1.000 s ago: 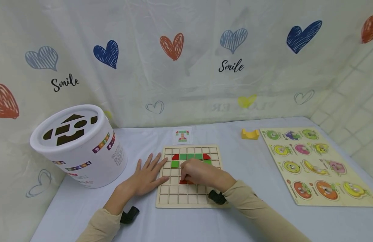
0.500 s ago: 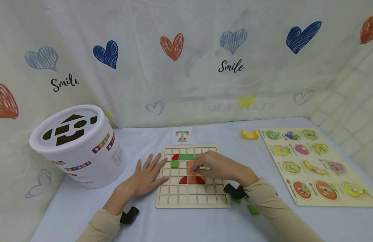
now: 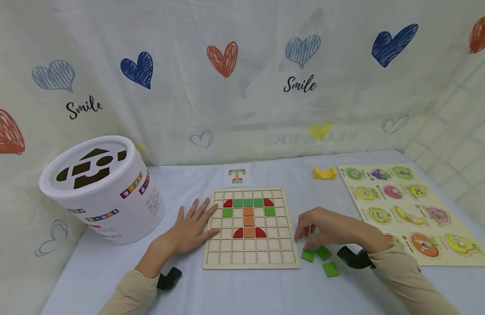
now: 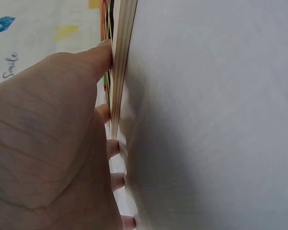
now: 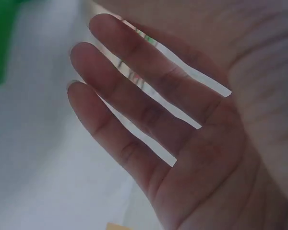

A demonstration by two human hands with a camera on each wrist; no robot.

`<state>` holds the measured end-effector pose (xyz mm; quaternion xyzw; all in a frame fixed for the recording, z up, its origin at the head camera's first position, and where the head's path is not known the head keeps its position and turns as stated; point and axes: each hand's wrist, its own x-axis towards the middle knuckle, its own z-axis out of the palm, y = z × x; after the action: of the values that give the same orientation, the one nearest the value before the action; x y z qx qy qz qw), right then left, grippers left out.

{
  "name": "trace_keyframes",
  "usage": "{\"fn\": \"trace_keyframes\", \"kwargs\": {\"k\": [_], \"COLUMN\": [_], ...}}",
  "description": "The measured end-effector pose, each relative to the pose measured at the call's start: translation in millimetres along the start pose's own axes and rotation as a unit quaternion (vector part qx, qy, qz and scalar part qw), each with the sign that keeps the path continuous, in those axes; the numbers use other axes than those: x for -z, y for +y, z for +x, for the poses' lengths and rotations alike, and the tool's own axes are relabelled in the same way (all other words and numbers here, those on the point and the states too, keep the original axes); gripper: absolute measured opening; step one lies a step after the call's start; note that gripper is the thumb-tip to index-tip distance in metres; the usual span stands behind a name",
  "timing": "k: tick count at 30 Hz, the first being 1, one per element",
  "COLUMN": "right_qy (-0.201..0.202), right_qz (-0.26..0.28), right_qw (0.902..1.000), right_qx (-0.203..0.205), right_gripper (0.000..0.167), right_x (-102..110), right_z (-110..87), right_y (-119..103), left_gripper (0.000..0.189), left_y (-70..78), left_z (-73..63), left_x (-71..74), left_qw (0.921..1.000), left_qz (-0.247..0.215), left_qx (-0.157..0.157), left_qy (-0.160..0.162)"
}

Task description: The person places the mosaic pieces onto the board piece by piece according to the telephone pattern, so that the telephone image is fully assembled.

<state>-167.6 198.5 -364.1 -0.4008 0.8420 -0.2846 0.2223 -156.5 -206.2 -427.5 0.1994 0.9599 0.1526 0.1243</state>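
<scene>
My left hand (image 3: 192,228) lies flat with fingers spread, its thumb and index finger resting on the left edge of a wooden grid board (image 3: 226,260). On the board, red quarter-round pieces, green squares and a column of orange squares (image 3: 248,222) form a mushroom-like pattern. To the right of the board, my right hand (image 3: 325,226) hovers low with loosely bent fingers and nothing held. Close under its thumb are several loose green square tiles (image 3: 330,269). In the right wrist view, the fingers (image 5: 120,129) are spread apart above the white cloth.
A pattern card (image 3: 237,176) lies behind the board. On the left stands a white bucket (image 3: 124,214) with a shape-cutout lid. A yellow arch block (image 3: 325,174) sits at the back, beside a wooden fruit puzzle board (image 3: 388,205) on the right.
My right hand has left the red and orange pieces on the board and moved right to the green tiles, which now show fully. My left hand stays still.
</scene>
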Motion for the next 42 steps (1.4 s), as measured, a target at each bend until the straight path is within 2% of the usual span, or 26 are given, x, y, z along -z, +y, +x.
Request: {"fn": "trace_keyframes", "kwargs": {"k": [5, 9, 15, 25, 30, 37, 42], "right_qy": [-0.001, 0.003, 0.001, -0.005, 0.002, 0.009, 0.01], "right_qz": [0.036, 0.036, 0.043, 0.052, 0.078, 0.103, 0.093], "right_qw": [0.9992, 0.9986, 0.9986, 0.9979, 0.9952, 0.9892, 0.9905], "right_qx": [0.019, 0.039, 0.03, 0.038, 0.059, 0.104, 0.101], "right_gripper": [0.022, 0.022, 0.02, 0.022, 0.017, 0.01, 0.01], "right_x": [-9, -14, -16, -18, -21, -22, -19], "right_z": [-10.0, -12.4, -14.5, -12.3, -11.8, -2.0, 13.8], "right_y": [12, 14, 10, 6, 8, 1, -14], "left_gripper": [0.082, 0.082, 0.081, 0.081, 0.081, 0.081, 0.081], "left_y": [0.9, 1.4, 2.6, 3.5, 2.5, 2.2, 2.4], "left_z": [0.4, 1.3, 1.2, -0.5, -0.3, -0.9, -0.6], "left_x": [1.7, 1.9, 2.7, 4.2, 3.2, 0.8, 1.5], "left_qw": [0.9999, 0.9999, 0.9999, 0.9999, 0.9999, 1.0, 1.0], "left_qz": [0.001, 0.002, 0.004, -0.001, -0.003, -0.006, -0.007], "left_qx": [0.005, 0.006, 0.006, 0.006, 0.004, -0.005, -0.003], "left_qy": [-0.009, -0.011, -0.012, -0.014, -0.013, -0.001, -0.003]}}
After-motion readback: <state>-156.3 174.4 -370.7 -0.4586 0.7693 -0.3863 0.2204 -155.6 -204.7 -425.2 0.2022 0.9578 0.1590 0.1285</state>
